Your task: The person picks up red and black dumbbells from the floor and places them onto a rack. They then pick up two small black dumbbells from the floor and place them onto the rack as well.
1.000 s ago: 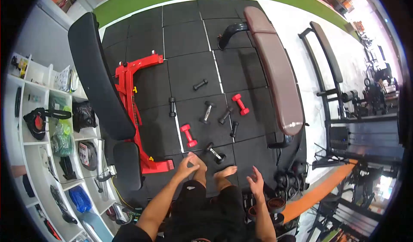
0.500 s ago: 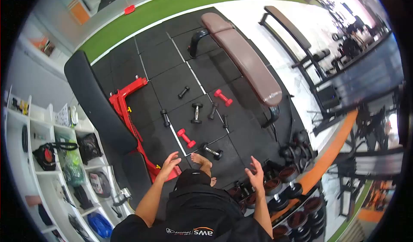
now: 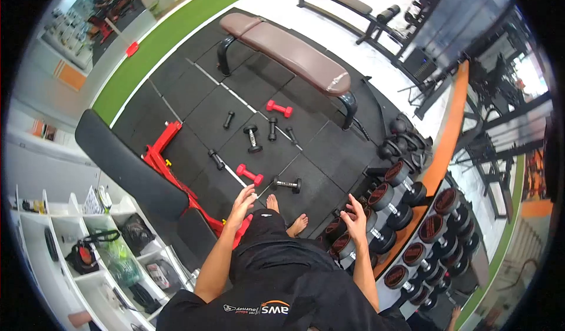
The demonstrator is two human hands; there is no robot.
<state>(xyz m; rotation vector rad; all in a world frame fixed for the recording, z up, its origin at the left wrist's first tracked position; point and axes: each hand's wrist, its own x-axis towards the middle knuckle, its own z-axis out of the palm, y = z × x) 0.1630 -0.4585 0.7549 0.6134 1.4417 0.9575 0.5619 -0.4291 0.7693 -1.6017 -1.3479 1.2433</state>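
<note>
My left hand (image 3: 241,208) is raised in front of me with its fingers apart, holding nothing, above the red bench frame's edge. On the other side my right hand (image 3: 355,218) is also empty, fingers spread, close to the dumbbell rack. Several dumbbells lie on the black floor mat beyond my feet: a red one (image 3: 249,174), a chrome-handled one (image 3: 286,184), another chrome-handled one (image 3: 252,138), a second red one (image 3: 279,109) and small black ones (image 3: 228,119). Neither hand touches any of them.
A brown bench (image 3: 291,51) stands across the mat ahead. On the left are a black bench (image 3: 129,160) with a red frame and a white shelf unit (image 3: 62,228). To the right is a rack of round dumbbells (image 3: 412,225) with an orange edge (image 3: 450,136).
The view has turned, so the brown bench and floor dumbbells sit further left and more of the rack shows. My feet are now further apart. Both hands remain raised and empty.
</note>
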